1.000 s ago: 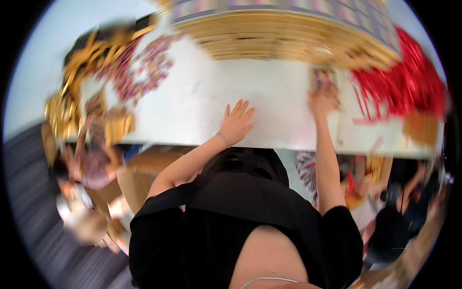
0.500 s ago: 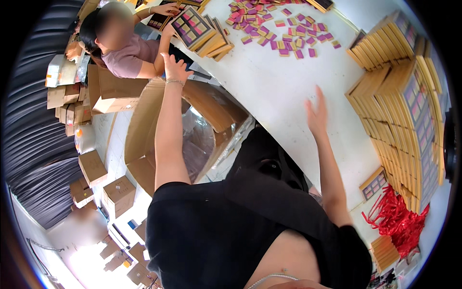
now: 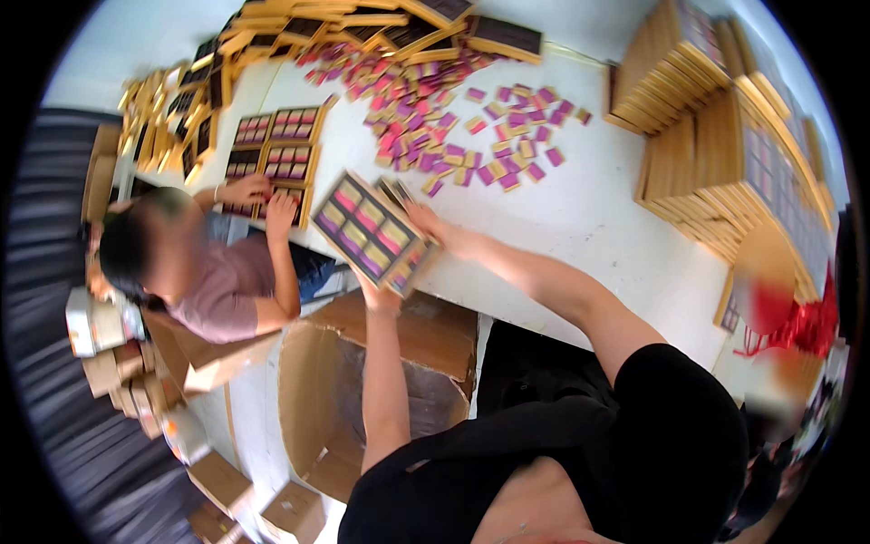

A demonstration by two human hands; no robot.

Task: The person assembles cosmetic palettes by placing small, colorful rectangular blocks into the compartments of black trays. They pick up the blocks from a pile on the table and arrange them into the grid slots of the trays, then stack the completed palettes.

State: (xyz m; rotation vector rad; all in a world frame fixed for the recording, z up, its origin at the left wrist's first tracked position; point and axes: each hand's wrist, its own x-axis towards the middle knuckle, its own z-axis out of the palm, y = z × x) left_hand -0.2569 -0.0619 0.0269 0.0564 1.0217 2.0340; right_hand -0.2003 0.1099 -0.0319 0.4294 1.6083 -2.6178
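A short stack of shallow boxes (image 3: 367, 222) is between my hands, tilted over the table's near edge. Its top box has a dark grid with pink, purple and gold pieces in its compartments. My left hand (image 3: 381, 296) grips the near lower end, most of its fingers hidden beneath. On the right side, my right hand (image 3: 433, 228) closes round the stack's edge. Beyond the boxes, small loose pink, purple and gold pieces (image 3: 517, 136) lie spread over the white table.
At left, a co-worker's hands (image 3: 272, 207) work over gridded boxes (image 3: 288, 161). More boxes (image 3: 507, 38) are heaped along the back. Tall box stacks (image 3: 693, 177) stand at right, near red shredded filler (image 3: 802, 326). A large open carton (image 3: 304, 408) sits below the table edge.
Both my hands were empty and apart; now they hold the stack from two sides. The co-worker's hand has left that stack for the gridded boxes. My view has turned leftward.
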